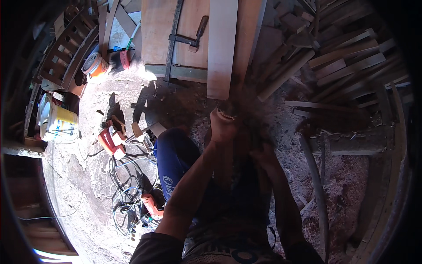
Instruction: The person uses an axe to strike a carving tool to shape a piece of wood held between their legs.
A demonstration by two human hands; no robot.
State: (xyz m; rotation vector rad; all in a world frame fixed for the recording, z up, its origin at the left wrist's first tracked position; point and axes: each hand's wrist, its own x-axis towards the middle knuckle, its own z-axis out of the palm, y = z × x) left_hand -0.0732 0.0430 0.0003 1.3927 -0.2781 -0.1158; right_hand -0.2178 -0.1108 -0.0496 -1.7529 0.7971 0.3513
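Note:
My left hand (222, 126) is closed in a fist in front of my knees, near the lower end of a long pale board (221, 57). At the top of that fist is a dark, rounded thing with a light edge (226, 112); its kind is not clear. Further right and closer to me, my right hand (263, 155) is in deep shadow, its fingers bent against something dark. A brownish shape (233, 156) between my hands is too dim to name. My left knee (173, 145) is in blue trousers.
A bar clamp (188, 41) lies across a wide wooden panel (154, 31) ahead. Timber offcuts (347, 57) pile up at right. On the left are a red power tool (111, 140), another red tool (151, 206), tangled cables (125, 176), a white bucket (59, 121) and an orange bucket (95, 65).

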